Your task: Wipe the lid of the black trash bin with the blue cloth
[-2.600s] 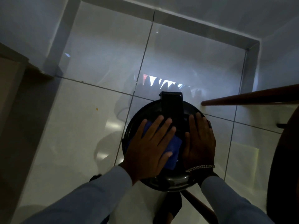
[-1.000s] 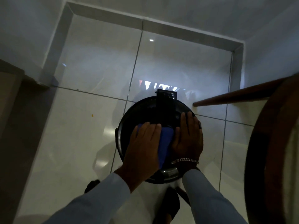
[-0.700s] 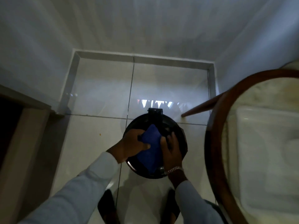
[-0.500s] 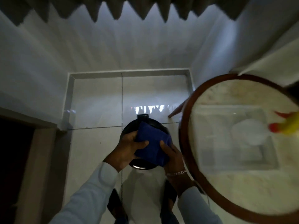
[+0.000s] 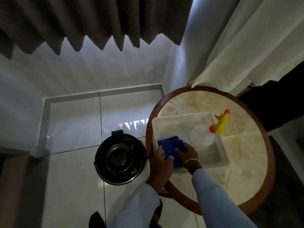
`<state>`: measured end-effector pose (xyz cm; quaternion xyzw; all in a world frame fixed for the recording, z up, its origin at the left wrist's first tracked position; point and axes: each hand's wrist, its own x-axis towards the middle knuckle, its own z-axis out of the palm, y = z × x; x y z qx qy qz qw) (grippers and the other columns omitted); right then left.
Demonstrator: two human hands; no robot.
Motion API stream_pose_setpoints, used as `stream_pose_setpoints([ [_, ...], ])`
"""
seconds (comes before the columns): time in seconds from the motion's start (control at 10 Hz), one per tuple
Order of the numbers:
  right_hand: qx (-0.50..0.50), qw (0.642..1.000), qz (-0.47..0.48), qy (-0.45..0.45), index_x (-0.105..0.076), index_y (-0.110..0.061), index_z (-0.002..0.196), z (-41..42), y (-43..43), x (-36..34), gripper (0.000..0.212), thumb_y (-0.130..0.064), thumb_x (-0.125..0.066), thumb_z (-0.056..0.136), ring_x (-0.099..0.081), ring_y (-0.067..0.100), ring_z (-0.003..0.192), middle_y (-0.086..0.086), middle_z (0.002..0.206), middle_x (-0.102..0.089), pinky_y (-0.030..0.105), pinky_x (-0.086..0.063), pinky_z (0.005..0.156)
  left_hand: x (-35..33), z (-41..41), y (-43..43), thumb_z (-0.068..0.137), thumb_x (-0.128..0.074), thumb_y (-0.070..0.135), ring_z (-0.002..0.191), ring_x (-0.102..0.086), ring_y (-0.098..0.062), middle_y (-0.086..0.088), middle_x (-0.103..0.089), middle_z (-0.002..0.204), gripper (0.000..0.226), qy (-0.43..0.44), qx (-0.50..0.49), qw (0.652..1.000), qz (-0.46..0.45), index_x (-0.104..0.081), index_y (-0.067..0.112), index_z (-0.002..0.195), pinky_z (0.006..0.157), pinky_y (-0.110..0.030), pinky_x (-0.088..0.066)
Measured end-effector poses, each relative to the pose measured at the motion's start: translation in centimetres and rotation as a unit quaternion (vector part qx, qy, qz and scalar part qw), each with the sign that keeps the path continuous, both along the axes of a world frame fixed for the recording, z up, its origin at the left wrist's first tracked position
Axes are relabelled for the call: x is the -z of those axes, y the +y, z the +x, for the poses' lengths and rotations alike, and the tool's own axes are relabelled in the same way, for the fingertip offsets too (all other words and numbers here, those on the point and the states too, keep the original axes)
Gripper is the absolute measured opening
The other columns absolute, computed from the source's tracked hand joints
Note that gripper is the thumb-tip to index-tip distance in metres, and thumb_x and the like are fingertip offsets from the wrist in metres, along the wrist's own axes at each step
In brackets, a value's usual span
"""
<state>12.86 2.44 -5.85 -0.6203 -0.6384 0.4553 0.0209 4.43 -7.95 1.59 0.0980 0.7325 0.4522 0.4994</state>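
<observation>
The black trash bin [image 5: 119,157] stands on the white tiled floor, its round lid bare and uncovered. The folded blue cloth [image 5: 170,145] lies in the left end of a white tray [image 5: 212,158] on the round table to the bin's right. My left hand [image 5: 160,163] grips the cloth's near left edge. My right hand [image 5: 187,153], with a bracelet on the wrist, presses on the cloth's right side. Both hands are away from the bin.
The round table [image 5: 243,176] has a marble top and a brown wooden rim that overhangs the bin's right side. A clear spray bottle with a yellow and orange trigger [image 5: 219,124] stands in the tray. Curtains hang above, and white fabric drapes at the back right.
Both hands lifted the blue cloth off the bin lid and carried it right, into the white tray on the table. The view rose and swung right; the lid is now uncovered.
</observation>
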Motion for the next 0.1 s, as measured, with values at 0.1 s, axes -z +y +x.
stream_pose_setpoints([
  [0.1,-0.028,0.997,0.008,-0.076,-0.047,-0.012,0.132,-0.74,0.52,0.18,0.051,-0.036,-0.059,0.088,-0.053,0.037,0.117,0.018,0.13,-0.057,0.042,-0.044,0.097,-0.15,-1.66,-0.77,0.09,-0.052,0.001,0.103,-0.064,-0.033,-0.003,-0.064,0.098,0.026,0.029,0.013,0.999,0.043,-0.055,0.003,0.116,0.076,-0.026,-0.054],
])
